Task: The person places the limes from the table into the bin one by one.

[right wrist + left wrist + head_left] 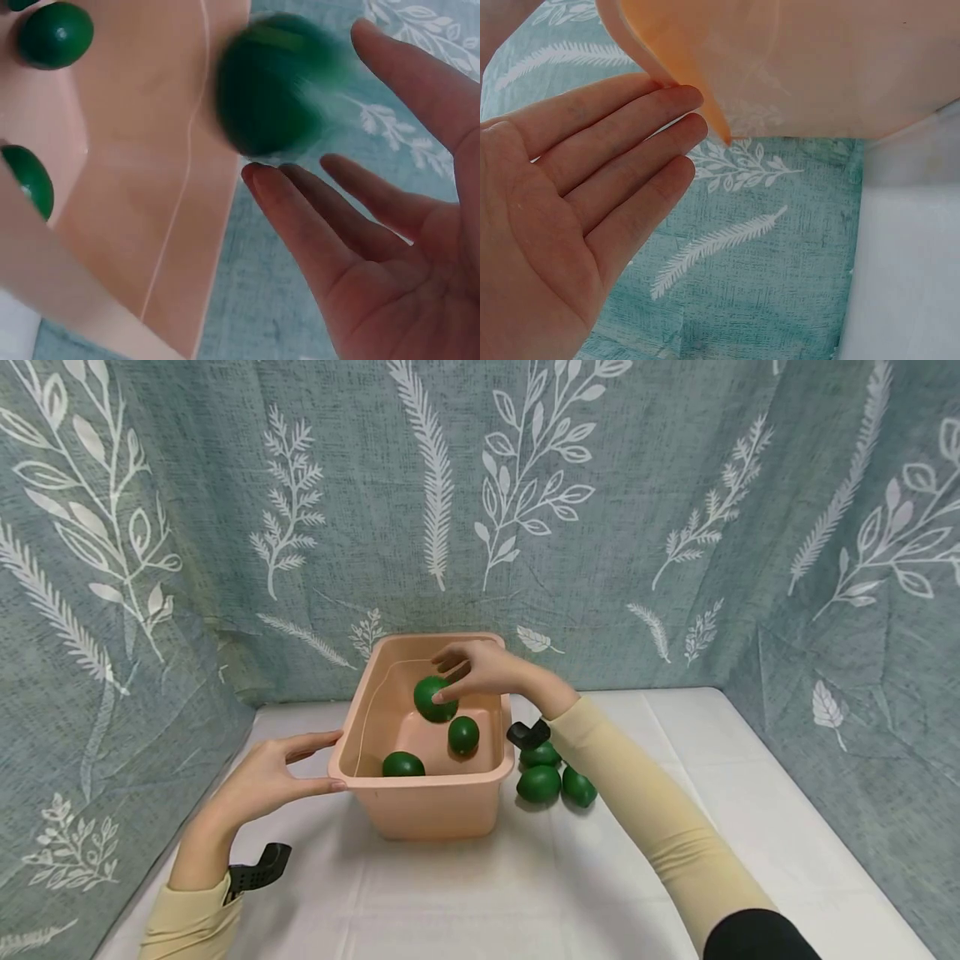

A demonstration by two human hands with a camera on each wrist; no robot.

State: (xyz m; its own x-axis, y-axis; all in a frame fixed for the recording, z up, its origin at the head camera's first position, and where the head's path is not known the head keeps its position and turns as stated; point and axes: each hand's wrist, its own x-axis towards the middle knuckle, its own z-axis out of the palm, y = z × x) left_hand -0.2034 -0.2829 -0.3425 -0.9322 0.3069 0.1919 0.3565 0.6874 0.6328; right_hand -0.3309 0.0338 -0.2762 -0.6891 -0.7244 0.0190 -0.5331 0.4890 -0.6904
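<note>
A peach plastic bin (438,810) stands on the table. My right hand (489,667) is over its inside, thumb and fingers spread. A green lime (271,90) hangs in the air just off the fingertips, blurred in the right wrist view and apart from the hand. Two more limes lie in the bin, one lime (463,735) toward the right and another lime (403,765) near the front wall. At the bin's left rim, my left hand (258,781) touches the edge with straight fingers, its thumb by the near corner. In the left wrist view the palm holds nothing.
Several limes (538,784) lie on the white tablecloth (450,893) right of the bin, partly under the right forearm. A blue-green leaf-patterned curtain (360,527) closes off the back and both sides, close behind the bin. Black wrist cameras sit on both wrists.
</note>
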